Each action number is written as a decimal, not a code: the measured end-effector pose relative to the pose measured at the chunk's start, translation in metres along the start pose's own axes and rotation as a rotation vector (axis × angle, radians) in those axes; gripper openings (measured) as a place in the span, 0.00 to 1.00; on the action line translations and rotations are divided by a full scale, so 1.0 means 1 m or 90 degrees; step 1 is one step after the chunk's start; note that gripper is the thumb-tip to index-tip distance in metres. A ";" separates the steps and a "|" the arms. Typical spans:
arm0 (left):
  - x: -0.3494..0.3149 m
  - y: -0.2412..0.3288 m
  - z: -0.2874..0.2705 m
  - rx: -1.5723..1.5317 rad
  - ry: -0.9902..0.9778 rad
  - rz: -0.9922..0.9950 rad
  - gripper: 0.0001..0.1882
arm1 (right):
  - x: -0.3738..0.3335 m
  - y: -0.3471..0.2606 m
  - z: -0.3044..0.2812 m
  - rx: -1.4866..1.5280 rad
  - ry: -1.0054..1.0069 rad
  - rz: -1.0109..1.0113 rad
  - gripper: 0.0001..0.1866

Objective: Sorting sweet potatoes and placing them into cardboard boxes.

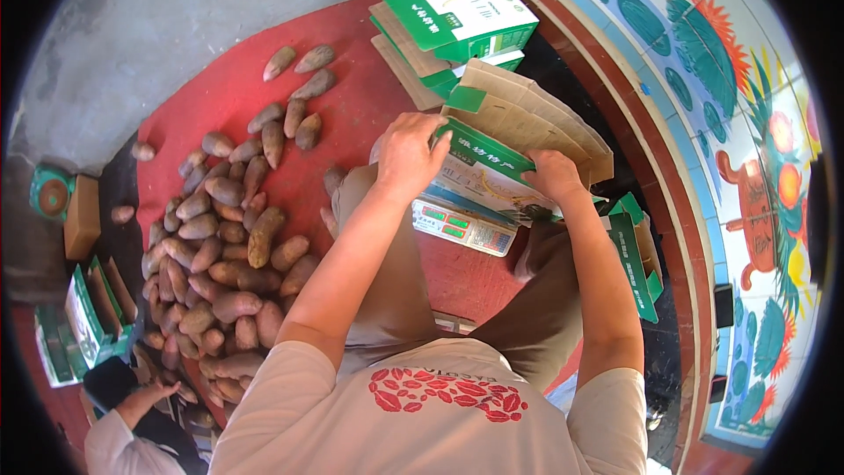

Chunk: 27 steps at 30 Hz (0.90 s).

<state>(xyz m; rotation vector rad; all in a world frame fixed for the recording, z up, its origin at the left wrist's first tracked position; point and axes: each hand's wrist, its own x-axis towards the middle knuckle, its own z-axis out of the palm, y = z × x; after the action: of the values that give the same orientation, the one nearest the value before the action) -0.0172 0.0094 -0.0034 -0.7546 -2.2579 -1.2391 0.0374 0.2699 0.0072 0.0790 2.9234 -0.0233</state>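
Note:
Between my knees an open green-and-white cardboard carton (pixel 479 178) sits on a digital scale (pixel 466 230) with lit red and green displays. The carton's far brown flap (pixel 536 123) stands up; what lies inside is hidden. My left hand (pixel 411 155) is closed on the left end of the carton's near upper edge, thumb towards the middle. At the right end of the same edge, my right hand (pixel 556 178) has its fingers folded over the cardboard. To my left, a big heap of brown, sweet-potato-like tubers (pixel 265 236) is spread on a red mat (pixel 352 44).
Stacked cartons (pixel 479 13) stand beyond the scale. An open carton (pixel 629 255) is beside my right knee, near a tiled, painted wall (pixel 756 211). More cartons (pixel 88 303) stand at far left. Another person's hand (pixel 156 396) reaches towards the heap at lower left.

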 end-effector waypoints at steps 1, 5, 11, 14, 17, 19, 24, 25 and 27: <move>0.000 0.001 0.003 0.008 0.002 -0.013 0.09 | 0.000 -0.002 0.000 0.014 0.002 -0.008 0.15; 0.001 0.005 0.012 0.006 0.004 0.008 0.09 | 0.004 0.011 0.011 0.084 0.023 -0.062 0.13; 0.001 0.012 0.020 0.007 -0.028 -0.021 0.11 | 0.001 0.020 0.007 0.127 0.008 -0.114 0.15; 0.000 0.017 0.027 0.024 -0.048 -0.015 0.10 | -0.005 0.021 0.018 0.115 0.104 -0.159 0.09; 0.003 0.019 0.030 0.040 -0.055 -0.013 0.10 | -0.005 0.017 0.009 0.106 0.033 -0.164 0.09; 0.003 0.020 0.031 0.056 -0.052 0.000 0.11 | -0.007 0.020 0.010 0.103 0.046 -0.177 0.09; 0.002 0.033 0.036 0.026 -0.013 0.001 0.11 | -0.006 0.022 0.008 0.088 0.042 -0.188 0.09; 0.002 0.036 0.037 0.007 0.004 0.006 0.11 | -0.003 0.021 0.009 0.090 0.051 -0.172 0.09; 0.003 0.039 0.033 -0.003 0.005 0.006 0.11 | -0.003 0.020 0.007 0.094 0.062 -0.158 0.09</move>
<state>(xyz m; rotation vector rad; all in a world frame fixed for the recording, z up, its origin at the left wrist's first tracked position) 0.0018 0.0558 0.0066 -0.7595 -2.2433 -1.2404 0.0433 0.2897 0.0007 -0.2662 3.0053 -0.2812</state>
